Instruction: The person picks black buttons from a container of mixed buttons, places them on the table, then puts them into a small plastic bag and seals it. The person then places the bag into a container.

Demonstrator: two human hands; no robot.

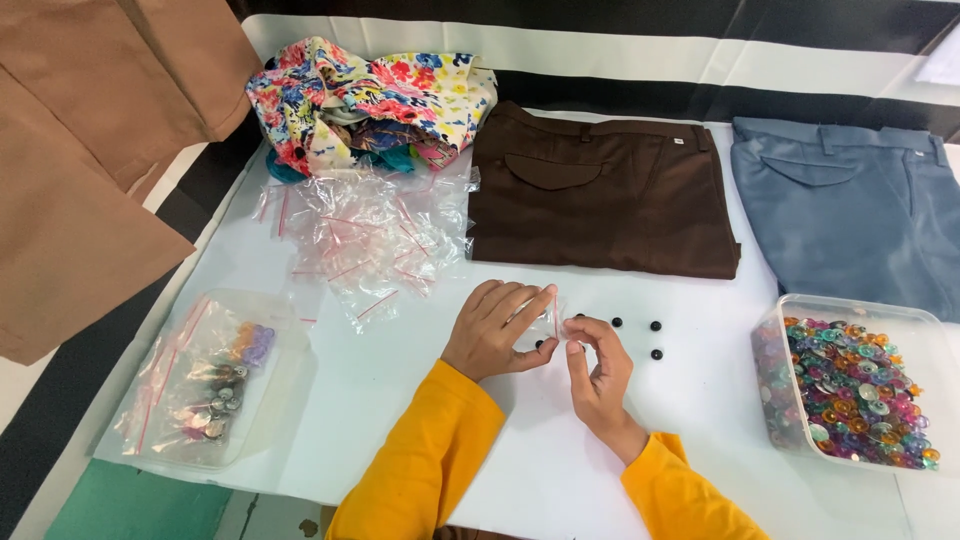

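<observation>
Your left hand (pixel 495 328) and right hand (pixel 597 368) meet near the middle of the white desk (pixel 420 400). Together they hold a small clear bag (pixel 541 322) — the left grip pinches its side, the right grip is narrow at its mouth, fingertips closed on a black button (pixel 581 320). Another button (pixel 539 344) shows dark through the plastic. Just beyond your right hand, three loose black buttons (pixel 655 327) lie on the desk. To your right sits a tub of coloured buttons (pixel 860 390), to your left a tub of filled bags (pixel 215 380). Farther off — a heap of empty bags (pixel 365 235), brown trousers (pixel 605 190), blue trousers (pixel 850 205) and floral cloth (pixel 370 95).
</observation>
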